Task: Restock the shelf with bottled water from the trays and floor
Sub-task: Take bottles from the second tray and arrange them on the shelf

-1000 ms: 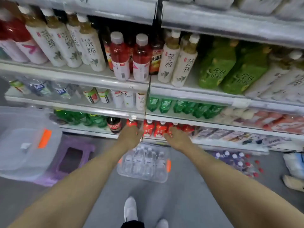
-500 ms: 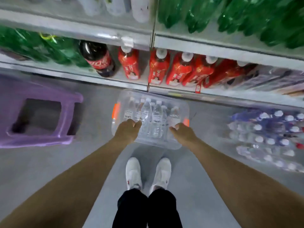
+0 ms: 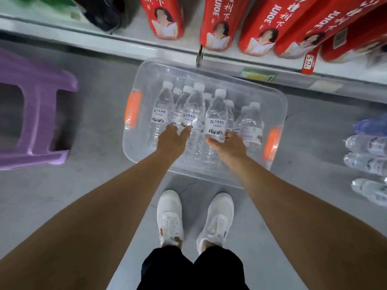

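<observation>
A clear plastic bin (image 3: 134, 143) with orange handles sits on the floor below the bottom shelf (image 3: 129, 46). Several small water bottles with white caps lie inside it. My left hand (image 3: 172, 141) reaches into the bin, its thumb and fingers curled round one water bottle (image 3: 192, 105). Beside it, my right hand (image 3: 229, 144) grips the lower part of another water bottle (image 3: 216, 114). Both hands are deep in the bin, near its front wall.
Red juice bottles (image 3: 217, 24) and a dark cola bottle (image 3: 106, 11) stand on the bottom shelf. A purple plastic stool (image 3: 41, 101) is at the left. More water bottles (image 3: 366, 162) lie on the floor at right. My white shoes (image 3: 169, 216) stand just before the bin.
I have bent down from the shelves toward the floor. Both hands moved from the bin's near rim into the bin and closed on bottles.
</observation>
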Tool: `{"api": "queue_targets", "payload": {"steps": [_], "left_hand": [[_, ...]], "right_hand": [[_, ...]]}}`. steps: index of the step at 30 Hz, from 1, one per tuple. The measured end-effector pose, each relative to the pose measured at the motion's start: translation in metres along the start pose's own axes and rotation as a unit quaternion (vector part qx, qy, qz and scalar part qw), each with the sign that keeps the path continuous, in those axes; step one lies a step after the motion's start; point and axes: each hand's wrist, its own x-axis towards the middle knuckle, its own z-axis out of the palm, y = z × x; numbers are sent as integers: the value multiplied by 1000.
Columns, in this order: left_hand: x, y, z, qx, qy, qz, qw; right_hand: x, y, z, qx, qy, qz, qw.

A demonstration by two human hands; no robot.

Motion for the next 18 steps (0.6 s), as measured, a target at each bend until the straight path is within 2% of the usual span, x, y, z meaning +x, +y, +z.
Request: {"api": "queue_targets", "payload": {"steps": [3, 9, 18], "left_hand": [[9, -5, 9, -7, -4, 12, 1000], [19, -11, 11, -29, 7, 15, 999], [28, -12, 22, -97, 49, 4, 994]], "right_hand": [[11, 4, 10, 8, 21, -4, 1000], [12, 2, 9, 87, -35, 17, 995], [-4, 14, 0, 166, -43, -30, 985]]}}
